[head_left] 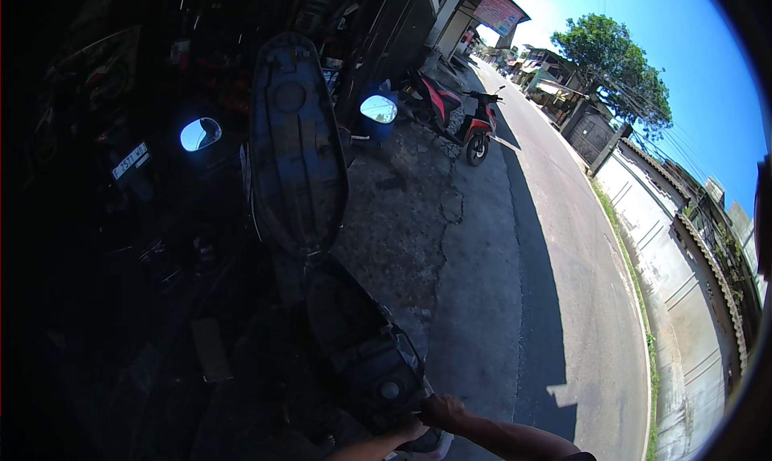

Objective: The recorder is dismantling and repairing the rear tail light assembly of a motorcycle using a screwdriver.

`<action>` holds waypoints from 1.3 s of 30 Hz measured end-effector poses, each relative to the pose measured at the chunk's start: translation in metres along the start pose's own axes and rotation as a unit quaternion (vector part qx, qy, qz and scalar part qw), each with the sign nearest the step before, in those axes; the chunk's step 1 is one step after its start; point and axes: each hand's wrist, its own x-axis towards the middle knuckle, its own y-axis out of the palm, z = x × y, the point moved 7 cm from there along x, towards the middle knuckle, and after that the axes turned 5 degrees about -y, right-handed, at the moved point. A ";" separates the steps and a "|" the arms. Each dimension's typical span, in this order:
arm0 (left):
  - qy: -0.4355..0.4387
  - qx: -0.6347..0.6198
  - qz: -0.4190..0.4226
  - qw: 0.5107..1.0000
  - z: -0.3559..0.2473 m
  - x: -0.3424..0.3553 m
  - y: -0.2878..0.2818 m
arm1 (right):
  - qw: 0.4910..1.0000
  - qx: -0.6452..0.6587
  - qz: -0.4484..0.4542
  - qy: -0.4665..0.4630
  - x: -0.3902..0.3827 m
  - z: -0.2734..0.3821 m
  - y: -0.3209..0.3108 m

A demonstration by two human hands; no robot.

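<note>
A dark scooter stands in shade before me, its seat (299,151) tipped up so the ribbed underside shows. Behind the seat lies the open under-seat compartment (346,312), its inside mostly too dark to read. A pale round cap (389,390) sits nearer to me. At the scooter's rear end, my right hand (444,411) is closed, with its fingers turned in. Just left of it and almost touching, my left hand (413,427) is also closed, low against the tail. Whatever either hand grips is hidden by the fingers and shadow. Two mirrors (200,135) flank the raised seat.
A red and black scooter (474,127) is parked ahead on the cracked concrete (394,204). To the right run a sunlit road (579,268) and a white wall (675,244). A flat brownish piece (211,348) lies at left, where other dark shapes are indistinct.
</note>
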 end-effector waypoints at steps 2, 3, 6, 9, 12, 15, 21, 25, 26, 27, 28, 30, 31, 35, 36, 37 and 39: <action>-0.012 0.054 0.034 0.998 -0.019 -0.008 -0.009 | 0.999 -0.019 -0.005 -0.032 -0.021 0.012 -0.024; -0.029 0.052 0.070 0.996 -0.030 -0.004 -0.018 | 1.000 0.007 -0.017 -0.013 -0.023 0.001 -0.039; -0.081 0.087 0.041 0.992 -0.047 0.003 -0.041 | 0.981 0.159 -0.100 0.045 -0.055 -0.025 -0.087; -0.144 -0.080 0.017 0.986 -0.083 0.019 -0.068 | 0.821 0.519 -0.233 -0.045 -0.107 -0.063 -0.094; -0.185 -0.132 -0.019 0.974 -0.101 0.027 -0.086 | 0.580 0.737 -0.315 -0.147 -0.135 -0.079 -0.066; -0.127 -0.180 -0.047 0.974 -0.162 0.023 -0.120 | 0.107 0.904 -0.310 -0.275 -0.144 -0.060 -0.053; -0.066 -0.187 0.017 0.980 -0.338 0.008 -0.158 | 0.003 0.890 -0.191 -0.415 -0.187 -0.026 -0.061; 0.024 -0.121 0.147 0.981 -0.407 -0.006 -0.152 | 0.126 0.865 -0.259 -0.410 -0.200 -0.019 -0.065; 0.014 -0.106 0.194 0.975 -0.414 -0.009 -0.144 | 0.236 0.837 -0.303 -0.388 -0.203 -0.020 -0.067; 0.069 -0.090 0.188 0.976 -0.427 -0.009 -0.143 | 0.254 0.824 -0.335 -0.381 -0.207 -0.019 -0.072; 0.071 -0.085 0.194 0.975 -0.435 -0.008 -0.140 | 0.248 0.822 -0.340 -0.383 -0.209 -0.016 -0.077; 0.063 -0.073 0.212 0.973 -0.448 -0.008 -0.138 | 0.270 0.824 -0.426 -0.257 -0.204 -0.015 -0.079; 0.064 -0.068 0.213 0.973 -0.447 -0.009 -0.138 | 0.280 0.819 -0.463 -0.192 -0.203 -0.015 -0.079; 0.051 -0.038 0.212 0.975 -0.446 -0.007 -0.138 | 0.352 0.790 -0.487 -0.120 -0.213 -0.028 -0.073; 0.090 -0.015 0.212 0.973 -0.454 -0.006 -0.137 | 0.408 0.776 -0.446 -0.179 -0.215 -0.025 -0.077; 0.091 -0.012 0.217 0.972 -0.456 -0.004 -0.133 | 0.404 0.776 -0.450 -0.178 -0.211 -0.023 -0.076; 0.072 -0.005 0.267 0.961 -0.458 -0.001 -0.123 | 0.220 0.801 -0.555 -0.049 -0.208 -0.033 -0.056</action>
